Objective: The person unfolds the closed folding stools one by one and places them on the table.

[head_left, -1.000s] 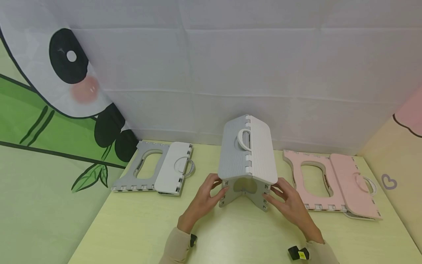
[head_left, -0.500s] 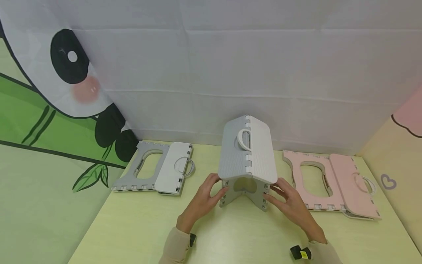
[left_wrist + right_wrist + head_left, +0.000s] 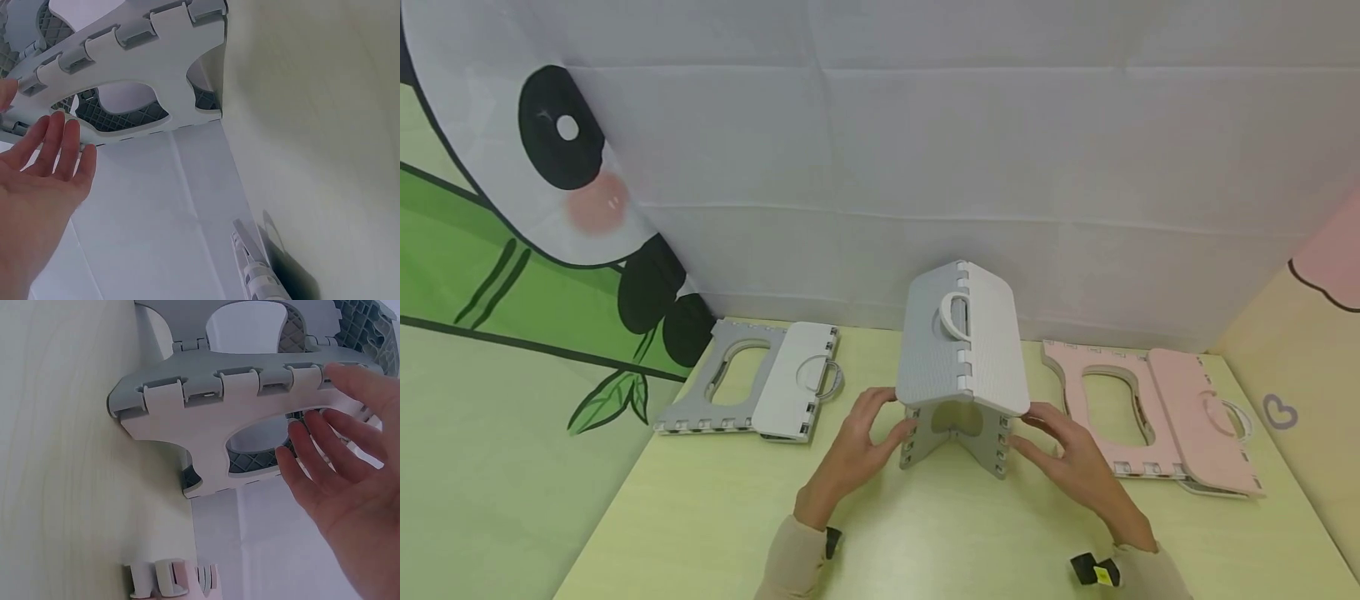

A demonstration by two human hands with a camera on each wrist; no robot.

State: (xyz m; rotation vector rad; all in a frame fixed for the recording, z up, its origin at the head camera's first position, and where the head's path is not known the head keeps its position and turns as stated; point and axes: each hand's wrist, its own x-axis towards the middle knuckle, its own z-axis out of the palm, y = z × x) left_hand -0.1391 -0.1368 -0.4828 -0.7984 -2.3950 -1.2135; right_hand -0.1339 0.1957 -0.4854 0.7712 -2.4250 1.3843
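A grey and white folding stool [image 3: 996, 346] stands half unfolded in the middle of the table, its top peaked like a roof and its white handle [image 3: 950, 317] on the ridge. On its left side is my left hand [image 3: 856, 454], thumb near the leg panel's edge and fingers beside the outer face. My right hand [image 3: 1075, 458] is at the opposite side in much the same way. Relaxed, nearly straight fingers [image 3: 67, 147] lie by the leg's cutout in the left wrist view. In the right wrist view, fingers [image 3: 312, 465] are likewise by the cutout; contact is unclear.
Flat on the table [image 3: 940, 542] at the left lies a folded grey and white stool [image 3: 790, 383]. A folded pink stool [image 3: 1206, 417] lies at the right, close to my right hand. A printed cloth wall [image 3: 880, 167] stands behind.
Both hands have drawn slightly outward, and their thumbs have slid back from the leg panels. The stool stays half unfolded where it was.
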